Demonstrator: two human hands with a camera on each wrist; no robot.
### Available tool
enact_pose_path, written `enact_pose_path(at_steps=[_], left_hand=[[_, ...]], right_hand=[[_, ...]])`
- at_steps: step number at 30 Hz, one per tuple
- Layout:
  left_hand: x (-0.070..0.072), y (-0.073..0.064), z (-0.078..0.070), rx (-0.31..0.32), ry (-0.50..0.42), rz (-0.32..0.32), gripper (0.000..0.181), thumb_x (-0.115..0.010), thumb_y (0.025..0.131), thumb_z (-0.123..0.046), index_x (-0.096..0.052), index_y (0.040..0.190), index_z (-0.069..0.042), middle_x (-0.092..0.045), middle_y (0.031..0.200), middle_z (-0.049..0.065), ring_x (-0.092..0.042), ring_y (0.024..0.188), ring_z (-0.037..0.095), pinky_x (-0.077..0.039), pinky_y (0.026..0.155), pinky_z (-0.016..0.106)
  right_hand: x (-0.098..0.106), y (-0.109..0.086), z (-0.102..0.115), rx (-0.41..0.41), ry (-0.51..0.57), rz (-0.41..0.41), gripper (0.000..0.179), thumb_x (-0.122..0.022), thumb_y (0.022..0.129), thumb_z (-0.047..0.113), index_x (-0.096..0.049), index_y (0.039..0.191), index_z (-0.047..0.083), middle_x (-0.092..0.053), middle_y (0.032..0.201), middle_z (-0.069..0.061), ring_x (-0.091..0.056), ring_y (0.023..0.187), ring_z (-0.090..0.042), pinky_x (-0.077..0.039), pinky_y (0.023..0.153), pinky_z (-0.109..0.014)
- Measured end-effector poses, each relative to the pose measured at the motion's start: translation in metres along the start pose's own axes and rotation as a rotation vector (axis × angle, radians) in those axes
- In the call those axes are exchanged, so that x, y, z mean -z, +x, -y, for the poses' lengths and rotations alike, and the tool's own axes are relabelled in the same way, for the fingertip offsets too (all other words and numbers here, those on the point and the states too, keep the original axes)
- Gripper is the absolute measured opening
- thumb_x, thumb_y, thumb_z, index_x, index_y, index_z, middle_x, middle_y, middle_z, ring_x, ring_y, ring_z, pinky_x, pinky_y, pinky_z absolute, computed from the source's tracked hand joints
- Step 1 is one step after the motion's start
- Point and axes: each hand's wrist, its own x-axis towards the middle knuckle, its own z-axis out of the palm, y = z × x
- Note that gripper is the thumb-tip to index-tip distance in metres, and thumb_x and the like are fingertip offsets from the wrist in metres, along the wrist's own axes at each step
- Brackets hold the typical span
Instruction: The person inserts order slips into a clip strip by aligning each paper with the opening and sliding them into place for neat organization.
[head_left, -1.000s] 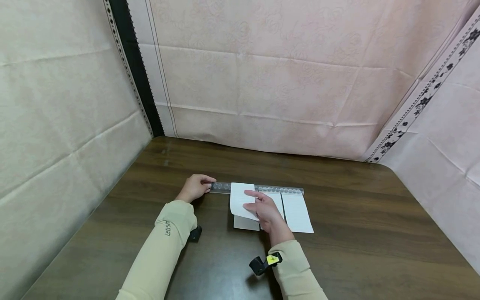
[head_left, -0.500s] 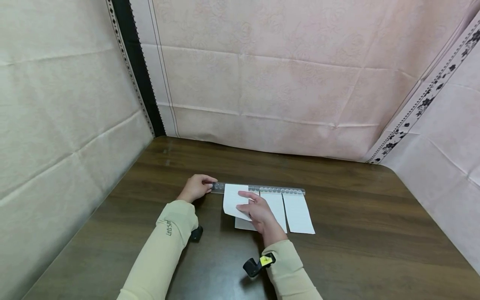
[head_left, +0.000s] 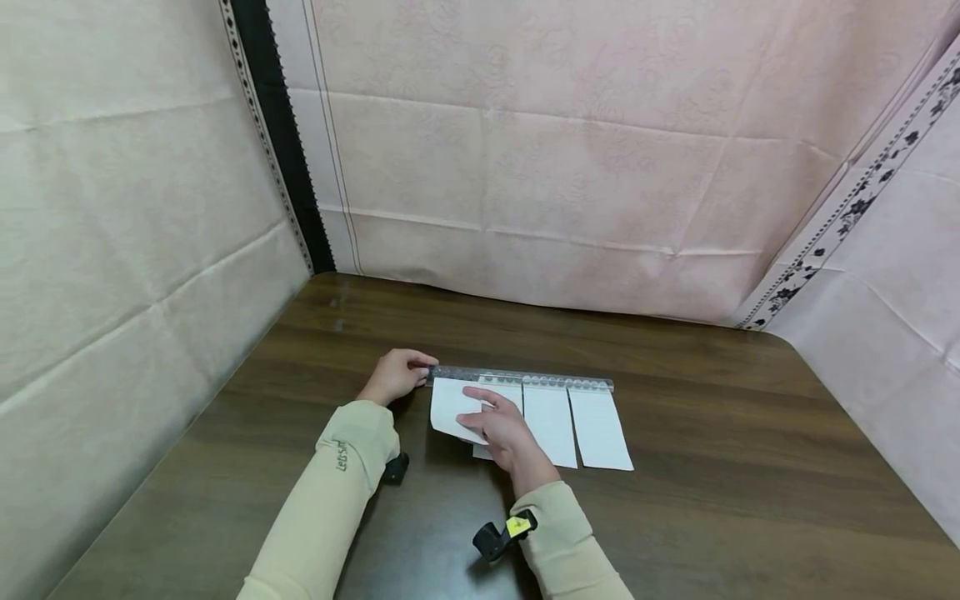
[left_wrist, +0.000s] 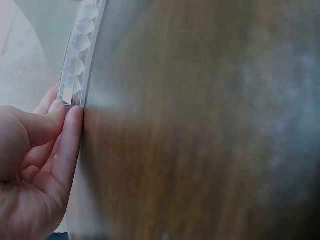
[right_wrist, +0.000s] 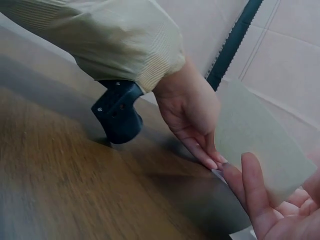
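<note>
My left hand [head_left: 395,377] pinches the left end of a long clear plastic strip [head_left: 461,372] lying across the table. In the left wrist view, the strip [left_wrist: 80,42] shows a row of round transparent shapes, with thumb and fingertips at its end. My right hand [head_left: 506,429] holds a white paper card [head_left: 450,407] between its fingers, tilted above the table by the strip's left part. The right wrist view shows this card [right_wrist: 260,145] standing up behind the fingers. White cards, such as the middle one [head_left: 549,427] and the right one [head_left: 602,429], lie side by side with top edges at the strip.
The brown wooden table [head_left: 712,467] stretches out around the strip. Pale cloth hangs at the back [head_left: 525,167], and more cloth borders both sides. A black wrist camera [head_left: 492,540] sits on the right sleeve, another [right_wrist: 117,112] on the left.
My right hand has moved left and slightly toward me with the card, uncovering more of the cards beneath. My left hand stays at the strip's end.
</note>
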Motion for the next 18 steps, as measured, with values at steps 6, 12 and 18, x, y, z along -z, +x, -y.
enact_pose_path(at_steps=[6, 12, 18], left_hand=[[-0.001, -0.001, 0.000, 0.003, 0.006, -0.010, 0.021, -0.056, 0.092, -0.001, -0.070, 0.106, -0.004, -0.065, 0.104, 0.011, -0.062, 0.084, 0.015, -0.052, 0.072, 0.027], [-0.002, -0.001, 0.001, -0.005, 0.032, -0.022, 0.020, -0.057, 0.091, -0.002, -0.071, 0.106, -0.006, -0.065, 0.103, 0.009, -0.061, 0.082, 0.014, -0.051, 0.072, 0.026], [-0.001, -0.001, 0.001, -0.015, 0.035, -0.024, 0.019, -0.058, 0.091, -0.003, -0.071, 0.104, -0.007, -0.066, 0.102, 0.009, -0.060, 0.080, 0.014, -0.051, 0.070, 0.026]], right_hand=[[-0.006, 0.002, -0.003, -0.002, -0.012, 0.013, 0.045, -0.065, 0.082, -0.006, -0.058, 0.125, 0.004, -0.022, 0.148, -0.024, -0.019, 0.135, -0.034, -0.026, 0.104, -0.048], [-0.011, 0.006, -0.005, -0.014, -0.029, 0.039, 0.045, -0.064, 0.084, -0.004, -0.056, 0.127, 0.005, -0.024, 0.148, -0.022, -0.041, 0.122, -0.031, -0.033, 0.099, -0.050], [-0.014, 0.010, -0.002, -0.023, 0.043, 0.054, 0.048, -0.061, 0.084, -0.008, -0.052, 0.130, 0.001, -0.029, 0.144, -0.021, -0.057, 0.090, -0.021, -0.050, 0.083, -0.040]])
